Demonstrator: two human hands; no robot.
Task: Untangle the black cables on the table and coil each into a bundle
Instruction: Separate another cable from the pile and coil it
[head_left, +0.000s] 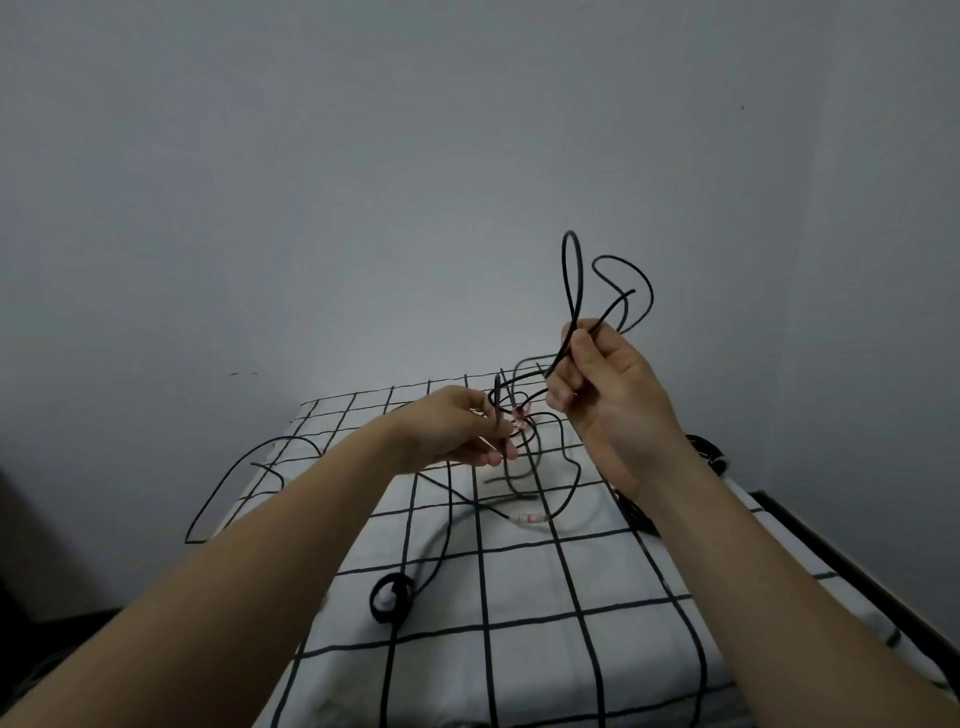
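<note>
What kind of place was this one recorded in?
Likely a plain indoor room, perhaps a home: a bare grey wall, a white grid-patterned cloth spread as the work surface, and loose black cables.

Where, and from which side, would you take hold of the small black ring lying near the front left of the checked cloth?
Pinch the small black ring on its lower-left arc from above. It lies flat on the checked cloth with an open centre, so a finger fits inside, thumb outside. A cable leaves its upper right; probably best kept clear.
</note>
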